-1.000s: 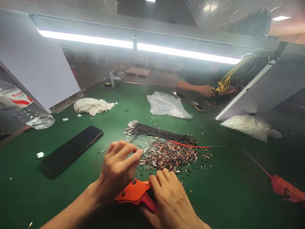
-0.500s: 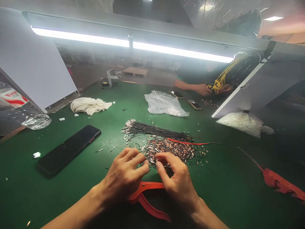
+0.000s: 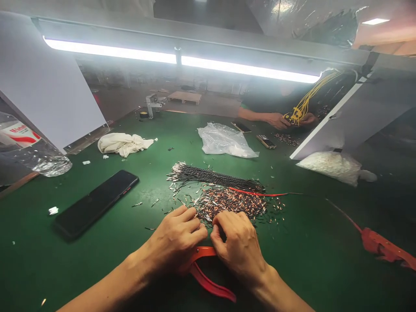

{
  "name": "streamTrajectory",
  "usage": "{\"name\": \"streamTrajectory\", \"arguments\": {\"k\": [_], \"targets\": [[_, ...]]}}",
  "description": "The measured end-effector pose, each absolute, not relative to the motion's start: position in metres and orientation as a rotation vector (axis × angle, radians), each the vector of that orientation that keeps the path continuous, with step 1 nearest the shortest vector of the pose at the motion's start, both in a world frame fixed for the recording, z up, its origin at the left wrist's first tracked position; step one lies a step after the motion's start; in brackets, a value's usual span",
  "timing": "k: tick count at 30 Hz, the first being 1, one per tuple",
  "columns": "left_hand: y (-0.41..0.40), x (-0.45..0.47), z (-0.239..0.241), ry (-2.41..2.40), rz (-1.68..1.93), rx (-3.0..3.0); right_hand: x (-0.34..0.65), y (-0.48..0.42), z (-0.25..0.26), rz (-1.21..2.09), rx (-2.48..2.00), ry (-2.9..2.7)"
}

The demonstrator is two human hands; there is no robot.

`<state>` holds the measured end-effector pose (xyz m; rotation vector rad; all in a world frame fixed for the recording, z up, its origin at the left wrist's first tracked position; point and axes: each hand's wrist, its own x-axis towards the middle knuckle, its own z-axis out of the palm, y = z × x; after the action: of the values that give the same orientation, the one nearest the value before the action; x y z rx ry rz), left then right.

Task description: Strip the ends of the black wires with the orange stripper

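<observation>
Fingers of the left hand (image 3: 178, 236) and right hand (image 3: 238, 245) curl inward, any grip hidden; the orange-red wire stripper (image 3: 211, 284) shows between and beneath, wire clippings (image 3: 234, 203) beyond. Steady, aligned fingertips should help.

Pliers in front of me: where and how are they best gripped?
Probably around both handles, with the right hand coming from the right: the red handle curves out that way, spread from the orange handle, while the left hand hides the pliers' other end.
</observation>
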<state>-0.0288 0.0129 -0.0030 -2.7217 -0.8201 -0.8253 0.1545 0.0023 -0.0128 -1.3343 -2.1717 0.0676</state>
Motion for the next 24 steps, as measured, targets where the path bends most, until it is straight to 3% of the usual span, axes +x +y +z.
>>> {"name": "streamTrajectory", "arguments": {"k": [24], "targets": [[0.0081,-0.0201,0.0008,-0.886,-0.944,-2.624,0.1488,0.0066,-0.0141,-0.057,-1.41,-2.048]]}}
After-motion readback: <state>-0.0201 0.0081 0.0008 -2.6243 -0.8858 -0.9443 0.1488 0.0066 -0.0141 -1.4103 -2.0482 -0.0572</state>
